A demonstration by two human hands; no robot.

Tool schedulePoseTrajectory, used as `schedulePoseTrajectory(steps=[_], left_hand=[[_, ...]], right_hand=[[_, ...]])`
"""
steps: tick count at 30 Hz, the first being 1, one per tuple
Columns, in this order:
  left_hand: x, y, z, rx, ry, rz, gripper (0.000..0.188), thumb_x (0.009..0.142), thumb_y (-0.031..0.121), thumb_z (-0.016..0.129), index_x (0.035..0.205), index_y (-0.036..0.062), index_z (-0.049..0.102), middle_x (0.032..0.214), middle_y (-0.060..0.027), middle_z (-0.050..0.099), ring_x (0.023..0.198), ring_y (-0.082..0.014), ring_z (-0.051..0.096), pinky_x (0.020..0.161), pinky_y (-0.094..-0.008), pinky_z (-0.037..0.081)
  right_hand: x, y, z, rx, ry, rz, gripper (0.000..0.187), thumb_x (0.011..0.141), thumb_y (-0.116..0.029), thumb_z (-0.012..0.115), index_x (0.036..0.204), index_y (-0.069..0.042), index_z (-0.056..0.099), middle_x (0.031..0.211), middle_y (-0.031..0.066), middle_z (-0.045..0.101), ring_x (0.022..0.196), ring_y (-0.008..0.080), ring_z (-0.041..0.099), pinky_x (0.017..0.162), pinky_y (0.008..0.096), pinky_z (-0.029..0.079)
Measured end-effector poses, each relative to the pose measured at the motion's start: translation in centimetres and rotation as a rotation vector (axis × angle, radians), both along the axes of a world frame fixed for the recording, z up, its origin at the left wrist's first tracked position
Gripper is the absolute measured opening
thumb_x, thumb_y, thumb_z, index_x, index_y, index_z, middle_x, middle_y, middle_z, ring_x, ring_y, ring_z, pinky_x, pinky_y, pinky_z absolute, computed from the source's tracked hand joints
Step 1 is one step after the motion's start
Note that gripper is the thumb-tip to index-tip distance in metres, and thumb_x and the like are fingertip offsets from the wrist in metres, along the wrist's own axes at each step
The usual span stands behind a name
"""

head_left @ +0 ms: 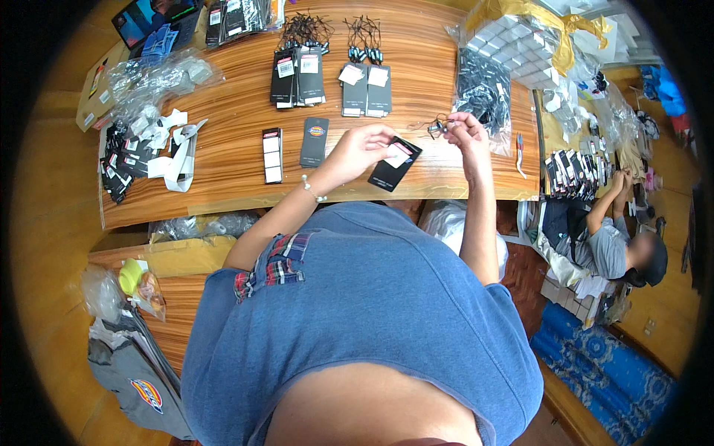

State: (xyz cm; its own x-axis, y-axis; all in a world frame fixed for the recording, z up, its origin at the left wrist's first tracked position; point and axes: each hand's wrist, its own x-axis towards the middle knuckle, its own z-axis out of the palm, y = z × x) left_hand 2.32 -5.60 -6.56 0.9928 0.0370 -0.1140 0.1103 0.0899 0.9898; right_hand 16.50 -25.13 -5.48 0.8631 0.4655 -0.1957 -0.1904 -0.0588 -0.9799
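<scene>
My left hand (361, 154) pinches a black hang tag (387, 177) by its upper corner; a white sticker shows on it. Over to the right, my right hand (468, 134) is closed on a thin dark cord (433, 126), whose loop hangs out toward the tag. A single dark grey hang tag (314, 149) lies flat left of my left hand, beside a narrow strip of white stickers (273, 157). Beyond my hands rest two piles of hang tags, a left pile (311, 82) and a right pile (368, 97), with dark cords fanned out above them.
A clear bag of black cords (480, 89) lies by my right hand, near a slim tool (520, 156). At the left are tangled white paper strips (178, 160) and crumpled plastic (160, 78). A laptop (152, 26) stands far left. Another person (610, 249) sits at right.
</scene>
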Motion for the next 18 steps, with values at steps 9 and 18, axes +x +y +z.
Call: schedulePoseTrajectory(steps=[9, 18], left_hand=[[1.0, -1.8, 1.2, 0.041, -0.036, -0.015, 0.023, 0.08, 0.002, 0.057, 0.103, -0.0032, 0.059, 0.093, -0.0106, 0.064, 0.087, -0.0142, 0.061, 0.077, -0.025, 0.049], [-1.4, -0.6, 1.1, 0.145, 0.006, -0.073, 0.022, 0.079, 0.003, 0.059, 0.099, -0.0037, 0.06, 0.09, -0.0095, 0.065, 0.085, -0.0133, 0.061, 0.078, -0.0246, 0.048]], right_hand=[[-3.4, 3.5, 0.4, 0.155, 0.088, 0.068, 0.011, 0.079, -0.006, 0.06, 0.09, -0.004, 0.057, 0.08, 0.0011, 0.06, 0.074, 0.0086, 0.056, 0.068, 0.0214, 0.042], [-2.1, 4.1, -0.9, 0.591, 0.62, -0.044, 0.021, 0.085, -0.007, 0.052, 0.106, -0.007, 0.051, 0.092, 0.0048, 0.06, 0.082, 0.0155, 0.058, 0.074, 0.0349, 0.048]])
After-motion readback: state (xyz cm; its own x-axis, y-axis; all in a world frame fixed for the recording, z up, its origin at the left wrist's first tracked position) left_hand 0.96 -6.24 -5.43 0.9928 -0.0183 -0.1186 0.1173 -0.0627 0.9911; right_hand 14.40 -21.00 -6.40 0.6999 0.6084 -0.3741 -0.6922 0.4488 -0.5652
